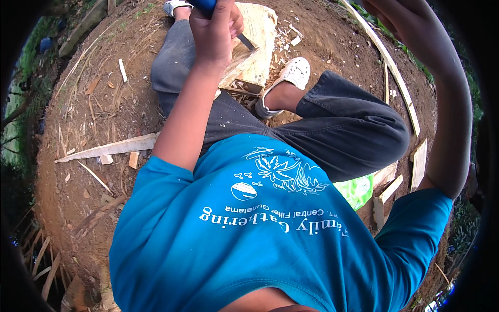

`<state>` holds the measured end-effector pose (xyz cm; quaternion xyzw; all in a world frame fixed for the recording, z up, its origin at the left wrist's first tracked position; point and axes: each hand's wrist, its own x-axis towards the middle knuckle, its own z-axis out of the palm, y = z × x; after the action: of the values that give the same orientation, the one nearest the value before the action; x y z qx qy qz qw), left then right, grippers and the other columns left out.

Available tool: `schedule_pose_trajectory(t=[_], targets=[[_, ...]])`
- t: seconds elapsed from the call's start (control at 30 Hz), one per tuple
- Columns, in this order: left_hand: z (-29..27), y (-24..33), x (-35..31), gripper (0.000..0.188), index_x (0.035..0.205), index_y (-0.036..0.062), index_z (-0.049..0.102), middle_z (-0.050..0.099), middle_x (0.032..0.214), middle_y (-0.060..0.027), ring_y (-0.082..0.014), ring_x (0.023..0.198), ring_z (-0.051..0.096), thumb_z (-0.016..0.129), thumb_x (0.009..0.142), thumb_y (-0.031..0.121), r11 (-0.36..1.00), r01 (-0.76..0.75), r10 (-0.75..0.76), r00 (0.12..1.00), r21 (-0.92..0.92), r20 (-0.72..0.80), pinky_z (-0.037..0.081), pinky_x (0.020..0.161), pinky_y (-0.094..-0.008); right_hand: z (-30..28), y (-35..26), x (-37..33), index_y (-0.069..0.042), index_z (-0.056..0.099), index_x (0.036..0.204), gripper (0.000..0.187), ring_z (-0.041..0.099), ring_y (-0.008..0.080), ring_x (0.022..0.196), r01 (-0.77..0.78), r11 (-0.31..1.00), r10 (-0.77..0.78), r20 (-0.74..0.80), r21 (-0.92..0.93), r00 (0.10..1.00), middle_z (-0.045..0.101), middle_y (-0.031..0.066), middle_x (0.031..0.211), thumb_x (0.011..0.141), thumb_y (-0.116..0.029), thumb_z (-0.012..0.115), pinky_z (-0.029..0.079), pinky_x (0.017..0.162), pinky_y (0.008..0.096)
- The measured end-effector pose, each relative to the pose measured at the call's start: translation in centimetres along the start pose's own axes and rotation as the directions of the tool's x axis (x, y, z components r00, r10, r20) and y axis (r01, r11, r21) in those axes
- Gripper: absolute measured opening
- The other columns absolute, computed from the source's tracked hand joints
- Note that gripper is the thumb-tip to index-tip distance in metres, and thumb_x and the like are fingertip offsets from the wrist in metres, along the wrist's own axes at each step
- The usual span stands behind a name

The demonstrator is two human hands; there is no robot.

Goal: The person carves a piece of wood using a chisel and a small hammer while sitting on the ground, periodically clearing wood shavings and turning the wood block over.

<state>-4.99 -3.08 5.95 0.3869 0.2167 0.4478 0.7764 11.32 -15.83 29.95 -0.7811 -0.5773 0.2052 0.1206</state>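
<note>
Brown bare earth (73,203) spreads all around, littered with twigs and splinters. The person sits low on it in a blue shirt (270,218) printed in white, with dark trousers (353,130) and the legs bent apart. Along the right a long pale strip (400,86) of wood curves over the ground, and a tapering plank (112,148) lies on the left.

Between the feet sits the block (262,26), chunky and pale yellow, with uneven edges and faint grain on its broad upper face. A browner slanting patch runs across it toward the person; from here I can't tell how deep that goes.

A bright green bag (358,191) lies beside the right hip. White shoes (296,72) flank the wood.

The right hand (403,18) is raised high and cut off by the upper edge, so I can't tell how far it is open or whether it holds anything. The left hand (221,31) is closed in a fist around the blue handle of a chisel (246,41), its dark flat blade slanting down to the block's face. Tiny pale chips (283,39) scatter just beside the block.
</note>
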Motion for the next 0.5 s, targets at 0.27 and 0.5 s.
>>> schedule_pose_trajectory(t=[0.27,0.5], targets=[[0.4,-2.2,-0.9,0.027,0.091,0.0111,0.049,0.046,0.066,0.0055,-0.0053,0.055,0.044,0.061,0.106,0.030,0.853,-0.321,0.253,0.944,0.411,0.212,0.037,0.051,-0.0232,-0.8,1.4,-0.5,-0.003,0.067,0.098,0.038,0.043,0.0064,0.054,0.081,0.992,-0.090,0.090,0.101,0.992,0.051,-0.0045,0.067,0.108,-0.038,0.055,0.037,0.049,0.0253],[-0.7,-3.0,-3.2,0.016,0.098,0.0084,0.054,0.055,0.081,-0.0004,-0.0098,0.074,0.056,0.067,0.103,0.018,0.858,-0.430,0.299,0.863,0.282,0.406,0.048,0.070,-0.0261,0.4,0.8,-2.2,-0.003,0.064,0.094,0.038,0.043,0.0069,0.055,0.063,0.998,-0.063,0.010,-0.005,0.998,0.050,-0.0050,0.067,0.108,-0.037,0.056,0.037,0.051,0.0271]])
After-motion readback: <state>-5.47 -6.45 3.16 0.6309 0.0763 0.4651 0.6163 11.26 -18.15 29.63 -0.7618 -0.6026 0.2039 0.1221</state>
